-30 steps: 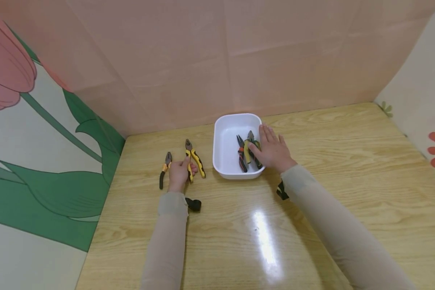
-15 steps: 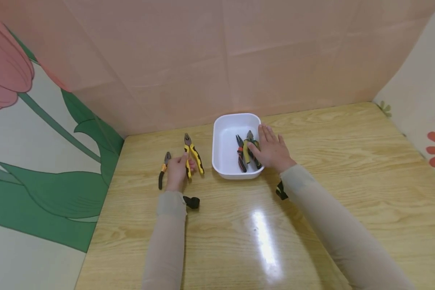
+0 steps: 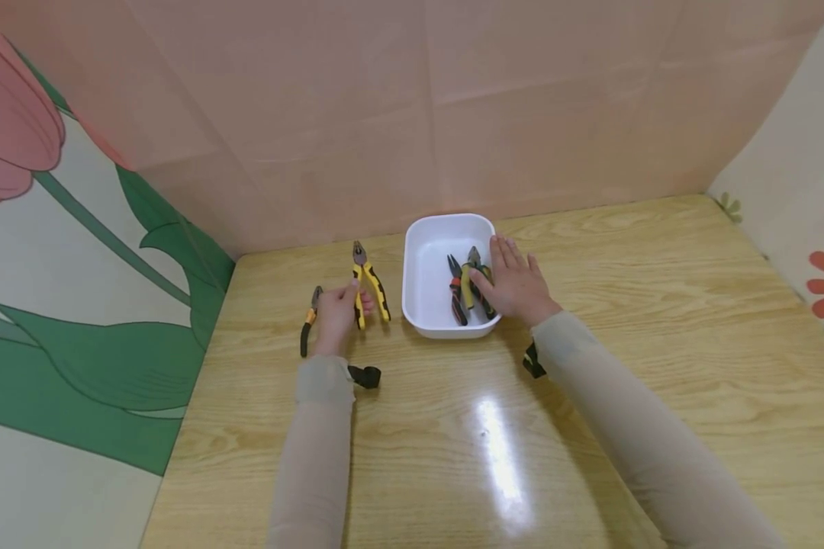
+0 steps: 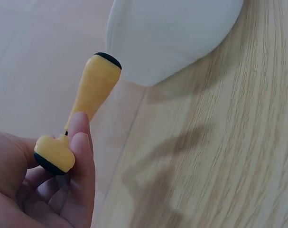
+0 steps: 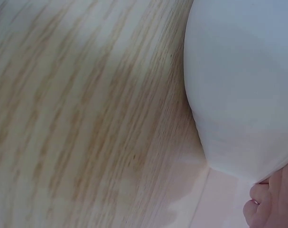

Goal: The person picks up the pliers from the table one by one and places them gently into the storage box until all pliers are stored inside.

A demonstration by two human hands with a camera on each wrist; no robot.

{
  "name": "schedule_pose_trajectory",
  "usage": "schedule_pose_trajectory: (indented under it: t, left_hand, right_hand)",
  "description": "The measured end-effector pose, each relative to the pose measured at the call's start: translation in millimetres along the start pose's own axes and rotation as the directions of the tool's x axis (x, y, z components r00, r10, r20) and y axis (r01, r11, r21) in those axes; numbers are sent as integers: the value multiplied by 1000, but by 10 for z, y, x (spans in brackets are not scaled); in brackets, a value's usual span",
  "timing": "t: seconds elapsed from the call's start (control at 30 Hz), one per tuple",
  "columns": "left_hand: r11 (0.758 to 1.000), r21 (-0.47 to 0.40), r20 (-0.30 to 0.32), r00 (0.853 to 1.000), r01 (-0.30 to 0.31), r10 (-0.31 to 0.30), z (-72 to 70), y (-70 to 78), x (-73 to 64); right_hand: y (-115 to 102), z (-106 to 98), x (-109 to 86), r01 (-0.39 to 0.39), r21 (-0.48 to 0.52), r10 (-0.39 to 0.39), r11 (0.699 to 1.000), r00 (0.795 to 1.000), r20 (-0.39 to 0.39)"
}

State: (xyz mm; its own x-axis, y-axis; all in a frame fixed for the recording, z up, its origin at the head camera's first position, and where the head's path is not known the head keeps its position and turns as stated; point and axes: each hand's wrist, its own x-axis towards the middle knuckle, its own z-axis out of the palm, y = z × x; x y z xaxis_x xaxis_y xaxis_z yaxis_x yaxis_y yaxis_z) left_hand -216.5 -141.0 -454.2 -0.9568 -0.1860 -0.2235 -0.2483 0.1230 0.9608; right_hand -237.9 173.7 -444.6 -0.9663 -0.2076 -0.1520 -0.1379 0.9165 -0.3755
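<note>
My left hand [image 3: 336, 314] grips one handle of yellow-and-black pliers [image 3: 378, 296], whose handles stand apart with the metal nose pointing away from me. In the left wrist view the pliers' yellow handles [image 4: 94, 85] are seen end-on, raised over the table, with fingers curled round the nearer one. My right hand [image 3: 520, 288] lies with straight fingers on the right rim of a white tray [image 3: 419, 324]. Inside the tray are red-and-black needle-nose pliers [image 3: 457, 293] and yellow-green-handled pliers [image 3: 468, 286], partly covered by the right thumb. The right wrist view shows fingertips [image 5: 260, 194] against the tray's outer wall.
Orange-and-black pliers [image 3: 306, 335] lie on the wooden table [image 3: 426, 442] just left of my left hand. Behind the tray rises a pink-covered wall [image 3: 384, 114]. Painted panels stand at the left and right.
My left hand has lifted the yellow-and-black pliers and moved them slightly away from me. The right hand and the tray have stayed in place.
</note>
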Motion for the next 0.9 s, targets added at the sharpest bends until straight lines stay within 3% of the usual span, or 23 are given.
schedule_pose_trajectory:
  t: [0.4, 0.63, 0.9]
  left_hand:
    - [999, -38, 12, 999, -38, 39, 42, 51, -12]
    - [997, -73, 38, 999, -27, 30, 99, 109, -29]
    - [997, -62, 63, 997, -40, 44, 200, 153, -66]
  right_hand:
    - [9, 7, 19, 7, 0, -7, 1000, 1000, -19]
    - [-3, 1, 7, 1, 2, -1, 1000, 1000, -17]
    - [-11, -4, -7, -8, -1, 8, 1000, 1000, -8]
